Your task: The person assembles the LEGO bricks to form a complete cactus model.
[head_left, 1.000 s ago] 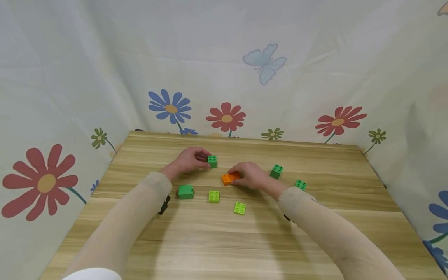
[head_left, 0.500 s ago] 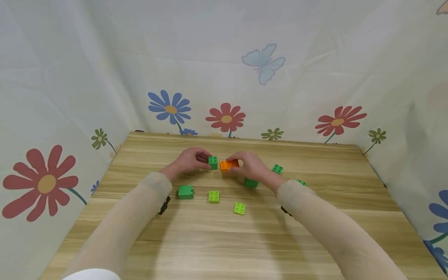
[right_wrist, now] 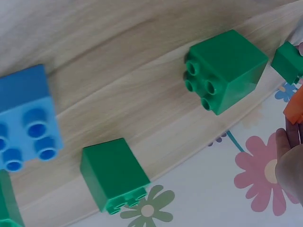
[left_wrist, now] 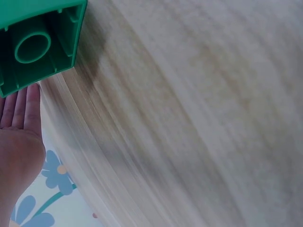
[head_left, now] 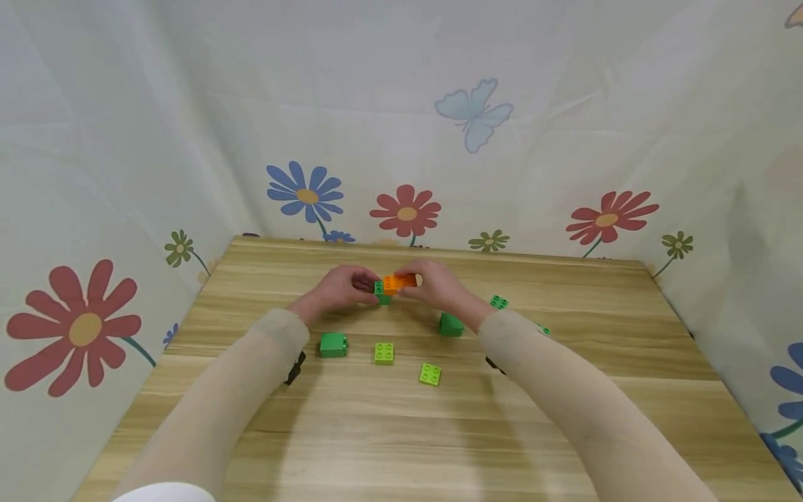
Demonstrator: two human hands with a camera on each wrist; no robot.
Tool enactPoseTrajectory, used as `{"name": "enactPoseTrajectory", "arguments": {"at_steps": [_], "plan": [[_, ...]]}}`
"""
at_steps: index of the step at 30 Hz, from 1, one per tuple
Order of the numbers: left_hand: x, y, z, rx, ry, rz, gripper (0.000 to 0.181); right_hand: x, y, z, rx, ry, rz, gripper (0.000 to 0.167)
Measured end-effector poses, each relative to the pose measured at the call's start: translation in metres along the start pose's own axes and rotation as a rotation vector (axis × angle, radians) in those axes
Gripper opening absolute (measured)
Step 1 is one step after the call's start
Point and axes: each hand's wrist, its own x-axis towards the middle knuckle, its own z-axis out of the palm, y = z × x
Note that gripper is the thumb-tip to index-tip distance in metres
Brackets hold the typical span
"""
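Observation:
In the head view my left hand (head_left: pixel 341 287) holds a small green toy brick (head_left: pixel 384 299) between thumb and fingers at the far middle of the table. My right hand (head_left: pixel 439 287) pinches an orange toy brick (head_left: pixel 390 284), whose left end covers the right part of the green brick's studded top. Whether the two are pressed together I cannot tell. The right wrist view has the orange brick (right_wrist: pixel 294 108) at its right edge, beside that green brick (right_wrist: pixel 287 64). In the left wrist view a nearer green brick (left_wrist: pixel 52 38), its hollow underside showing, hides my left fingertips.
Closer to me lie a green brick (head_left: pixel 333 344) on its side and two lime bricks, one left (head_left: pixel 384 353), one right (head_left: pixel 429 374). More green bricks (head_left: pixel 450 325) (head_left: pixel 498 302) sit near my right forearm. A blue brick (right_wrist: pixel 23 113) shows in the right wrist view.
My right hand has carried the orange brick up, away from me and leftward, onto or over the green brick. A green brick on the table has come into sight. My left hand stays put.

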Motion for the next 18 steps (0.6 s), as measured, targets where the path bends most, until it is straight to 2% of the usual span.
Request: {"name": "enactPoseTrajectory", "arguments": {"at_steps": [9, 18], "plan": [[0.000, -0.001, 0.000, 0.013, 0.004, -0.002, 0.042, 0.013, -0.002, 0.004, -0.023, -0.014, 0.007, 0.036], [0.003, -0.005, 0.002, 0.028, 0.010, -0.006, 0.044, 0.018, 0.000, 0.013, -0.017, 0.017, -0.013, 0.034]]}}
